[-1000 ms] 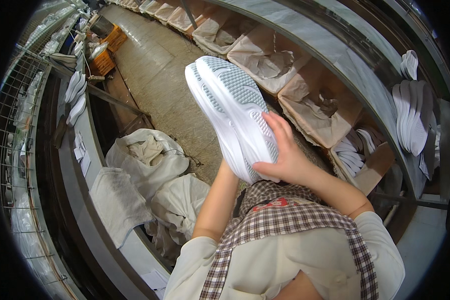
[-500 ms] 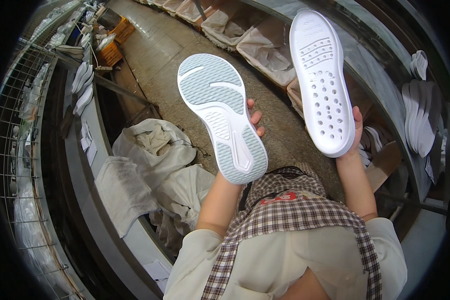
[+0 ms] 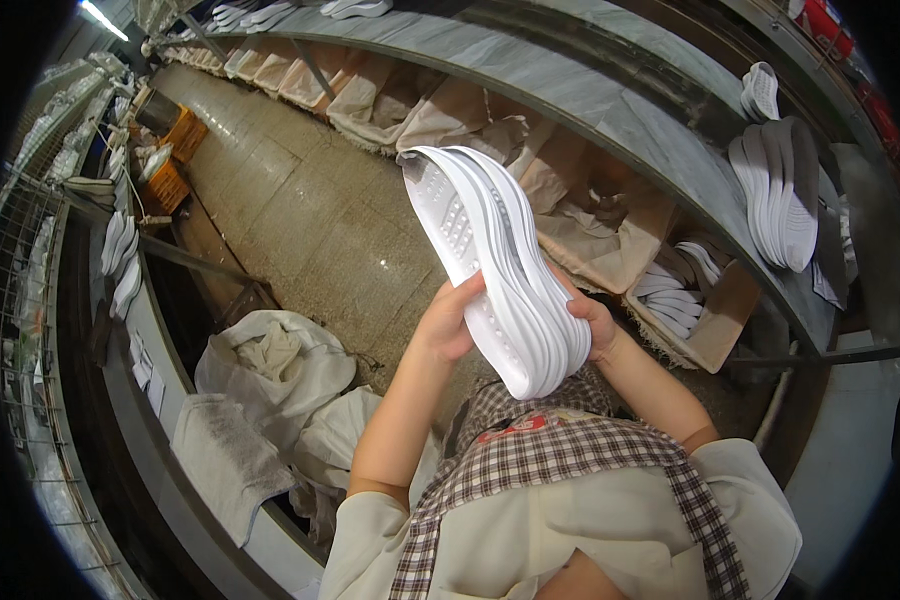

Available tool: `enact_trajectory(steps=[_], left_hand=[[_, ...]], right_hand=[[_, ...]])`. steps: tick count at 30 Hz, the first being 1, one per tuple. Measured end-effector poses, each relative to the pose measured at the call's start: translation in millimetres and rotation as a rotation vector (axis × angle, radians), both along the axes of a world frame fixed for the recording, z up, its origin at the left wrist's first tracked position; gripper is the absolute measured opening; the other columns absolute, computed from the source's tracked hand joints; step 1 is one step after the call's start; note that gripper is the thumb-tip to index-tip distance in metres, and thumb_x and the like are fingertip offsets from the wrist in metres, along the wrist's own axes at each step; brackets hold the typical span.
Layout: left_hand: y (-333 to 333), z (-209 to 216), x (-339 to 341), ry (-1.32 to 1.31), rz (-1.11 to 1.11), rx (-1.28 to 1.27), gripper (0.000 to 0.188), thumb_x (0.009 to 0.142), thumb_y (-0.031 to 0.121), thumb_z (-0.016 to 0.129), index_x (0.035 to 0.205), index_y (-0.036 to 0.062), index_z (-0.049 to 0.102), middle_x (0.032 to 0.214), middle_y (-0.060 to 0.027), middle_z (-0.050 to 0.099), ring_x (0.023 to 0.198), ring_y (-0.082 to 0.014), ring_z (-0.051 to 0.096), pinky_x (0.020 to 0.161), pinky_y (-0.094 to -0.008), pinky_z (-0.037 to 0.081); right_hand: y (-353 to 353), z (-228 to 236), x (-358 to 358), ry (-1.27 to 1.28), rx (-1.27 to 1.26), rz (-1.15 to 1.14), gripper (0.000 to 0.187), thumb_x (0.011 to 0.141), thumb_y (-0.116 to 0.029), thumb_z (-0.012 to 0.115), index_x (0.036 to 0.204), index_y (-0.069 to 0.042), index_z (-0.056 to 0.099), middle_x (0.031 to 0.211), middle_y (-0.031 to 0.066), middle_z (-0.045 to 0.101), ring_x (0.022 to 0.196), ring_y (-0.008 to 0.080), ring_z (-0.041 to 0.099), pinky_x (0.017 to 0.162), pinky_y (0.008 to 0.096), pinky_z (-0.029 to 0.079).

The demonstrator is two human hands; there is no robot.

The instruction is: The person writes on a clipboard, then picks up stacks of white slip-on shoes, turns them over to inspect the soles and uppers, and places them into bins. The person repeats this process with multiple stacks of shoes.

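Observation:
A stack of several white shoe soles (image 3: pixel 505 280) is pressed together between my two hands, in front of my checked apron. The soles stand on edge, tilted, with their toe or heel ends pointing away from me. My left hand (image 3: pixel 452 318) grips the stack from the left, its thumb lying over the nearest sole's dotted inner face. From the right, my right hand (image 3: pixel 592 318) holds the outer sole near its lower end. Most fingers of both hands are hidden behind the stack.
At right, a long grey bench (image 3: pixel 610 95) carries another stack of white soles (image 3: pixel 775 195). Beneath it stand cloth-lined bins (image 3: pixel 585 235), one holding soles (image 3: pixel 670 300). On the left are a pale sack (image 3: pixel 275 365), a grey cloth (image 3: pixel 228 460), a wire rack (image 3: pixel 20 270) and orange crates (image 3: pixel 167 180).
The soles held apart, one side by each hand, are now brought together into one stack and turned edge-on. My view has shifted, showing more bench and bins on the right.

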State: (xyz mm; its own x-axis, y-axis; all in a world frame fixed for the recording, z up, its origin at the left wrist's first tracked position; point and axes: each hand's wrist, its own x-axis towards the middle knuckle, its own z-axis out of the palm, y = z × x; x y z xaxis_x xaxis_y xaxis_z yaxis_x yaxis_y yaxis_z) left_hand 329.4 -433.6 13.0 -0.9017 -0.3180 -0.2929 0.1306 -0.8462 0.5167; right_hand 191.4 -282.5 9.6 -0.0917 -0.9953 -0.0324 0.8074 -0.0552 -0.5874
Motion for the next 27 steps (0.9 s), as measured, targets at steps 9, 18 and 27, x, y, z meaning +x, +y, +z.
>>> enact_trajectory(steps=[9,18,27], left_hand=[[21,-8,-39,-0.054,0.305,-0.667,0.107,0.065,0.008,0.078,0.144,0.0099,0.006,0.129,-0.0145,0.041,0.117,-0.0258,0.046,0.095,-0.0389,0.043],[37,-13,-70,-0.037,0.374,-1.326,0.119,0.063,0.004,0.079,0.143,0.0073,-0.010,0.133,-0.0181,0.038,0.120,-0.0282,0.044,0.100,-0.0394,0.037],[47,-41,-120,-0.042,0.264,-1.223,0.114,0.063,0.005,0.082,0.144,0.0087,0.002,0.134,-0.0120,0.035,0.121,-0.0237,0.042,0.102,-0.0390,0.035]], right_hand=[[50,-15,-61,0.508,0.320,-0.788,0.044,0.088,-0.027,0.057,0.126,-0.008,0.045,0.122,0.0066,0.051,0.112,0.0169,0.047,0.088,0.0301,0.039],[273,-36,-242,0.556,0.757,-2.213,0.051,0.080,-0.011,0.063,0.122,0.005,0.038,0.116,0.0147,0.046,0.104,0.0228,0.047,0.092,0.0334,0.038],[335,-44,-300,0.266,0.928,-1.330,0.067,0.085,-0.052,0.055,0.136,-0.012,0.036,0.131,0.0149,0.046,0.099,0.0271,0.060,0.075,0.0384,0.050]])
